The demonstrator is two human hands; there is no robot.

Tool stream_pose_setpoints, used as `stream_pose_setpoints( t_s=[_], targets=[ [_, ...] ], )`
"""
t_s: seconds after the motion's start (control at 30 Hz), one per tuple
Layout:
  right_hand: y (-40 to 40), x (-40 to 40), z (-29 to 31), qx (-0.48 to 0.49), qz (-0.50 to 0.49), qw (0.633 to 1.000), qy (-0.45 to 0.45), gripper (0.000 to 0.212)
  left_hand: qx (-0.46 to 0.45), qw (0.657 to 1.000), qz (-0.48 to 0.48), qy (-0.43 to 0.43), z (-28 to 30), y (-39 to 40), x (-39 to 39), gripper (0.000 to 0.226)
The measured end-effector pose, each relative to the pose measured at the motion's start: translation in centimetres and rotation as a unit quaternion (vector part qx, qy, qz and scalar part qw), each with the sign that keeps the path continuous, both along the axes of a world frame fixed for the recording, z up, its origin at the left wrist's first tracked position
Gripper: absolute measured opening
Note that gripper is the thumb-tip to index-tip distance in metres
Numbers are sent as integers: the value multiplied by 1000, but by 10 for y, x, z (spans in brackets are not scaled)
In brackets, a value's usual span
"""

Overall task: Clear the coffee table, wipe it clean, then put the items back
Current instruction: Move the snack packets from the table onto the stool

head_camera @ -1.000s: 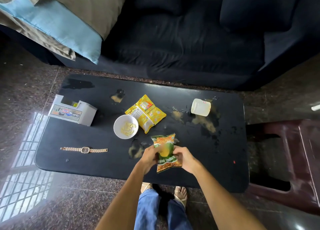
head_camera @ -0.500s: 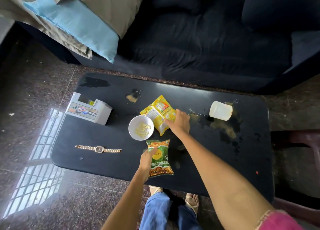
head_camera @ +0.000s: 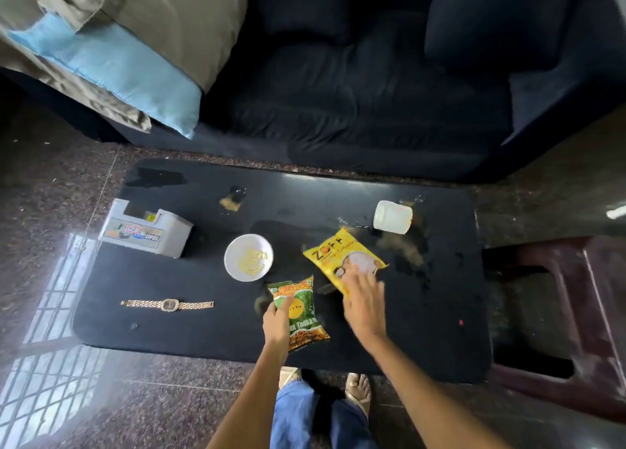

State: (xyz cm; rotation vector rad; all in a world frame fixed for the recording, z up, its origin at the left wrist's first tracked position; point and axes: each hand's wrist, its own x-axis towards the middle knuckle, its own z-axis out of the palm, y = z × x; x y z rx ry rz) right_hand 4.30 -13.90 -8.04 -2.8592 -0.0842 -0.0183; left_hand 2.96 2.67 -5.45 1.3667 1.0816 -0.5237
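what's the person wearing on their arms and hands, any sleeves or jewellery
Both forearms are bare as far as the frame shows: no sleeve, and no watch or bracelet visible. The left hand and right hand wear no gloves; rings, if any, are too blurred to tell. Lower down, blue jeans and open sandals show.

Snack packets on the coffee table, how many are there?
2. The green packet lies near the front edge under the left hand; the yellow packet lies right of it, under the right hand.
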Motion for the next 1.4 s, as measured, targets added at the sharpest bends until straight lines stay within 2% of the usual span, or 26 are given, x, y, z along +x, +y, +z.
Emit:
stream_pose_setpoints(
  t_s=[0.1, 0.23, 0.33, 0.4, 0.47, 0.53, 0.6, 0.67, 0.73, 0.8, 1.0, 1.03, 1.1, 1.17, 1.27, 1.33, 1.4],
  targets=[
    [-20, -48, -17, -28, 81, 994, 70, 30, 1, 1000, -24, -10, 8, -17, 2, 47],
    [-39, -44, -15, 59, -78, 994, 49, 21, 9, 999, -42, -10, 5, -26, 3, 50],
    [-51, -13, -10, 63, -137, 988, 31, 25, 18, 999, -46, -13, 4, -31, 4, 43],
    [-54, 13, -7, 74, -145, 982, 94, 35, 29, 998, -51, -15, 1, -34, 3, 44],
    [-51, 37, -9, 91, -145, 971, 165, 60, 38, 998, -53, -16, -3, -37, 0, 52],
    [-44, 52, -11, 72, -135, 965, 214, 76, 47, 997, -54, -20, -3, -40, -2, 51],
    [-39, 53, -17, 40, -139, 958, 249, 76, 52, 997, -56, -24, -2, -45, -5, 44],
    [-45, 41, -21, 51, -176, 943, 279, 58, 56, 997, -54, -26, 3, -53, -14, 36],
    [-57, 21, -20, 152, -222, 912, 311, 40, 53, 997, -44, -27, 9, -62, -23, 27],
    [-74, -3, -10, 260, -248, 868, 342, 34, 41, 998, -37, -27, 22, -77, -33, 33],
    [-124, -44, 42, 423, -289, 768, 384, 52, 15, 996, -61, -56, 59, -128, -51, 38],
    [-130, -49, 50, 435, -283, 756, 399, 49, 12, 996, -69, -63, 68, -137, -53, 37],
    [-139, -56, 64, 443, -281, 741, 420, 29, 1, 994, -86, -71, 81, -154, -54, 33],
    [-151, -62, 81, 497, -280, 700, 429, 17, -4, 993, -94, -74, 87, -166, -53, 35],
    [-172, -70, 103, 630, -267, 586, 434, 30, -42, 992, -109, -51, 56, -172, -49, 58],
    [-185, -76, 114, 647, -281, 564, 430, 49, -99, 983, -152, -29, 54, -180, -49, 53],
    [-197, -80, 124, 620, -303, 585, 426, 62, -116, 973, -195, -34, 103, -201, -52, 31]
  ],
)
